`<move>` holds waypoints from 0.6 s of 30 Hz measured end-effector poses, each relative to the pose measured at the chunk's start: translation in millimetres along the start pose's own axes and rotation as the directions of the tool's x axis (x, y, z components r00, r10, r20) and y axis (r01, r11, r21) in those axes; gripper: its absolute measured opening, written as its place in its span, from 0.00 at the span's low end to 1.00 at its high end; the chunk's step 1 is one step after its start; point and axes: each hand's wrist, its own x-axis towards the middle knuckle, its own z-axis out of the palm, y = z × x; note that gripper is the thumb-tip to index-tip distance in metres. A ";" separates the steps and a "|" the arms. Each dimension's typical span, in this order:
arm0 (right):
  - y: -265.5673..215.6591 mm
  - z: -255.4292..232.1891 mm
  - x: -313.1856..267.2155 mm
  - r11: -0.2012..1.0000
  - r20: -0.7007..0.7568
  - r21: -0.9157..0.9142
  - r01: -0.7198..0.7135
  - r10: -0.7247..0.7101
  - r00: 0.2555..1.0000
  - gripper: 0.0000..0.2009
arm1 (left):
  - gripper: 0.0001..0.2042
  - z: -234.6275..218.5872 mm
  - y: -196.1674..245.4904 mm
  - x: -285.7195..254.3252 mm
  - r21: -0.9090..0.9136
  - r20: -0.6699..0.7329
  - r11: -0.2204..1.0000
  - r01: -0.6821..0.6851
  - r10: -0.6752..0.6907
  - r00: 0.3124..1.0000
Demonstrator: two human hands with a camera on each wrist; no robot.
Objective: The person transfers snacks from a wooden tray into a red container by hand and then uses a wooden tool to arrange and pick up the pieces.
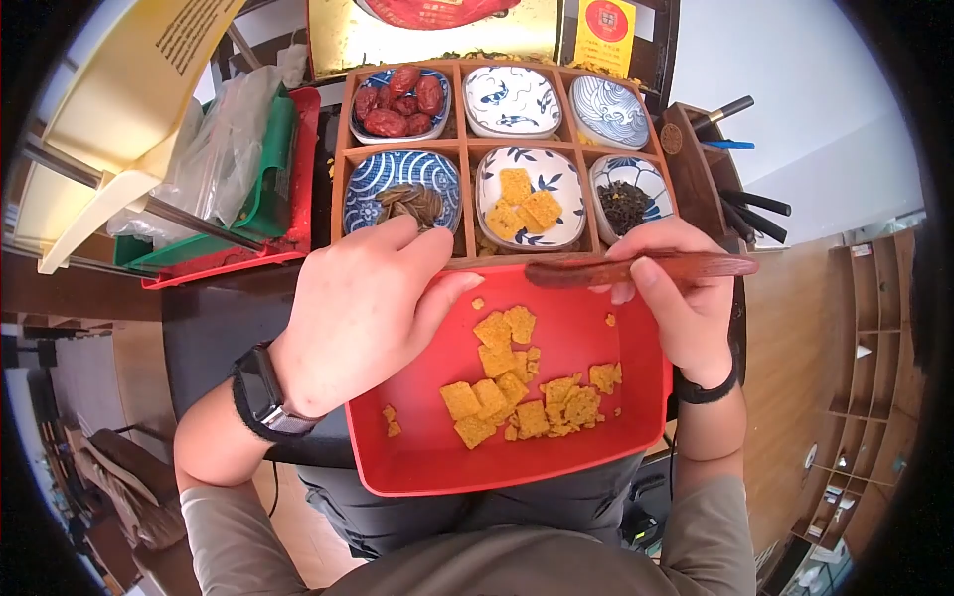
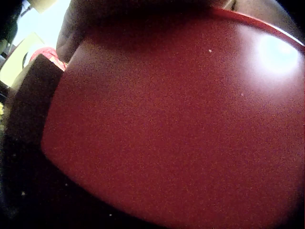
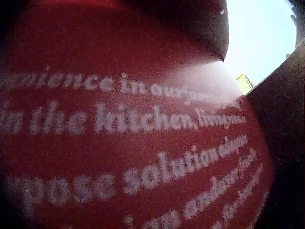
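Note:
My right hand (image 1: 686, 298) grips a glossy reddish-brown wooden stick-like tool (image 1: 636, 270), thumb against its near side. It lies nearly level above the back rim of a red plastic tub (image 1: 507, 477). Over the tub's back left corner is my left hand (image 1: 358, 298), with bent fingers at a blue patterned bowl (image 1: 373, 174) of striped seeds (image 1: 409, 205). Its fingertips are hidden and its thumb reaches over the tub; I cannot tell whether it holds anything. Broken yellow square crackers (image 1: 487, 397) lie in the tub. Both wrist views show mostly the tub's red outside (image 2: 167, 119), with white lettering (image 3: 143, 124) on the right.
A wooden compartment box (image 1: 462, 109) behind the tub holds several bowls: red dates (image 1: 397, 104), crackers (image 1: 517, 187), dark tea leaves (image 1: 624, 204), and others. At left stands a green basket (image 1: 273, 189) with plastic bags; at right, a wooden pen holder (image 1: 696, 169).

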 end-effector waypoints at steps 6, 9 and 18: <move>0.6 1.1 -2.2 0.998 -0.020 0.058 0.034 -0.033 0.999 0.06 | 0.15 -0.6 -0.8 -0.6 0.019 -0.002 1.000 -0.016 0.016 1.000; 0.2 -4.4 -2.7 0.999 0.049 0.013 0.031 -0.032 0.998 0.06 | 0.16 -0.3 0.2 -0.6 -0.014 0.005 1.000 0.010 -0.009 1.000; 0.9 -8.7 -1.7 0.998 0.153 0.002 0.068 -0.068 0.986 0.07 | 0.16 0.7 0.7 -0.5 -0.013 -0.009 1.000 0.005 -0.005 1.000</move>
